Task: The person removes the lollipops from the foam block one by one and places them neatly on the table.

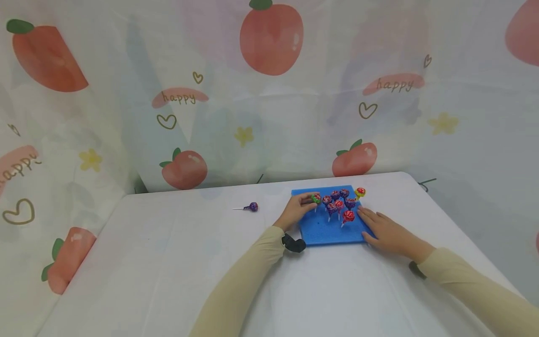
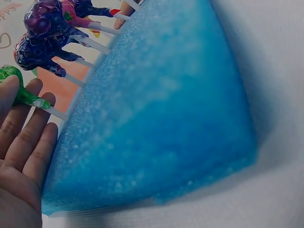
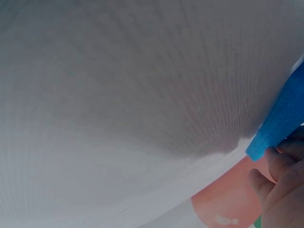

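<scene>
A blue foam board (image 1: 326, 231) lies on the white table with several wrapped lollipops (image 1: 338, 202) standing in it on white sticks. My left hand (image 1: 306, 200) is at the board's left rear corner and pinches a green lollipop (image 1: 316, 198) there. In the left wrist view the green lollipop (image 2: 21, 92) sits at my fingertips (image 2: 35, 114), its stick in the blue foam board (image 2: 161, 118), with purple lollipops (image 2: 42, 40) behind. My right hand (image 1: 372, 220) lies flat on the board's right edge, fingers straight. The right wrist view shows the board's corner (image 3: 280, 118) above my fingers (image 3: 278, 183).
One loose purple lollipop (image 1: 252, 206) lies on the white table (image 1: 177, 262), left of the board. A fruit-print curtain (image 1: 269, 93) hangs close behind and to the left. The table's right edge (image 1: 459, 224) runs near my right forearm.
</scene>
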### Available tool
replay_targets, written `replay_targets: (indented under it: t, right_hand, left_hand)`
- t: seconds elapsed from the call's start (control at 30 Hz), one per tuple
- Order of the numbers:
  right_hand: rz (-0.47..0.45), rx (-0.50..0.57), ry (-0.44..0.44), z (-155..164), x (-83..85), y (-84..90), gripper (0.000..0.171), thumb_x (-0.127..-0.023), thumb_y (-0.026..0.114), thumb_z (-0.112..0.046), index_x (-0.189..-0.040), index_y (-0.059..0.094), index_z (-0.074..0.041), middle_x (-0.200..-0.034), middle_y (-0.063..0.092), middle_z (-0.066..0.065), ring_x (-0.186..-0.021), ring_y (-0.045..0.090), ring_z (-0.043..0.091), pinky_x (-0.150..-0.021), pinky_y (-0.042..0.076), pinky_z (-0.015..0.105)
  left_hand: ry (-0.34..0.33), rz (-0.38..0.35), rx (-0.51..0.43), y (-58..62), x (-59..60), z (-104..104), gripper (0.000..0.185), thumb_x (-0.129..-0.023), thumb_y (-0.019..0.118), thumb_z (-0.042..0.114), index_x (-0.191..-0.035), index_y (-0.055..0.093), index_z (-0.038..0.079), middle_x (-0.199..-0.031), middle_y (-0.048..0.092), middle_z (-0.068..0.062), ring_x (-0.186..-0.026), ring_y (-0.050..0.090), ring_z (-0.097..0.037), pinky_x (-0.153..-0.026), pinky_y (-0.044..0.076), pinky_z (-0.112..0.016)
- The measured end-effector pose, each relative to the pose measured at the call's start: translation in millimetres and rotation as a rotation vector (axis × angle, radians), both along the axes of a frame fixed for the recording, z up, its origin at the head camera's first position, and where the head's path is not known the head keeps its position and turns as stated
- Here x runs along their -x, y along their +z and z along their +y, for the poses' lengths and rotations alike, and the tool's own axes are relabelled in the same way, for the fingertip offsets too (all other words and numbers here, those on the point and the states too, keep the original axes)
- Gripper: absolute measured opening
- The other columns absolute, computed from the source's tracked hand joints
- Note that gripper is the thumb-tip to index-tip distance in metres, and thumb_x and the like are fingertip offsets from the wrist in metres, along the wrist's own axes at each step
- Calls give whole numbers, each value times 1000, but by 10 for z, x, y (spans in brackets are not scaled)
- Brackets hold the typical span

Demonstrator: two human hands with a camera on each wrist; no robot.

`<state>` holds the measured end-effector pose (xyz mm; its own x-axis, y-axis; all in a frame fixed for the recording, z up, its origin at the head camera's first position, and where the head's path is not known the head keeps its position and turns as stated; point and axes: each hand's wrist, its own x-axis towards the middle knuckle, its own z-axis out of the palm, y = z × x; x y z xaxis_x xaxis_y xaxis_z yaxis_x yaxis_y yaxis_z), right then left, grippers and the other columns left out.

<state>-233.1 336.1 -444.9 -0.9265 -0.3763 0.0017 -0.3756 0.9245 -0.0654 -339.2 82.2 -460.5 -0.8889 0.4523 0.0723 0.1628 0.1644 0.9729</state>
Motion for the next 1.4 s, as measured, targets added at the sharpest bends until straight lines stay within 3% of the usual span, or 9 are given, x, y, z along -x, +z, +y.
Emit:
replay_targets:
  t: [0.23, 0.47, 0.73, 0.97, 1.2, 1.4]
  right_hand:
    - [0, -5, -4, -12, -6, 9, 68, -91, 55, -34, -140, 33, 8, -147, 33, 27, -135, 31, 44, -108, 28, 59]
    - [4, -6, -7, -31, -8, 22, 67, -91, 55, -33, -140, 34, 8, -147, 33, 27, -135, 31, 45, -108, 28, 59]
    - [6, -2, -9, -30, -4, 20, 67, -91, 55, -33, -140, 34, 8, -147, 33, 27, -135, 31, 44, -108, 28, 59]
    - [19, -2, -3, -12, 9, -6, 67, -91, 55, -34, -140, 34, 8, -146, 34, 27, -134, 32, 45, -107, 29, 60]
    - [26, 8, -1, -6, 10, -19, 67, -91, 56, -33, -139, 35, 8, -146, 34, 27, -134, 31, 45, -108, 29, 60]
    - [23, -5, -10, -8, 14, -39, 68, -91, 56, -33, -140, 34, 8, -147, 33, 27, -134, 31, 45, -108, 29, 60]
  left_hand:
    - [2, 7, -9, -17, 18, -10, 36, -93, 59, 16, -128, 58, 16, -121, 65, -10, -112, 62, -18, -93, 51, -30]
    - [15, -65, -143, -15, 19, -7, 35, -92, 59, 10, -127, 58, 8, -117, 65, -17, -106, 65, -21, -86, 54, -26]
    - [27, -38, -196, 28, 0, -22, 35, -92, 58, 10, -127, 57, 7, -115, 66, -17, -105, 66, -21, -84, 55, -26]
    - [16, 17, -218, 146, -40, -75, 36, -94, 56, 14, -130, 55, 8, -119, 65, -16, -108, 65, -23, -87, 54, -29]
    - [14, -29, -229, 273, -75, -167, 35, -94, 57, 13, -128, 56, 7, -120, 65, -16, -107, 65, -22, -85, 55, -29]
    - [7, -23, -196, 376, -123, -304, 36, -94, 57, 16, -129, 56, 9, -118, 66, -15, -105, 66, -21, -84, 55, -29]
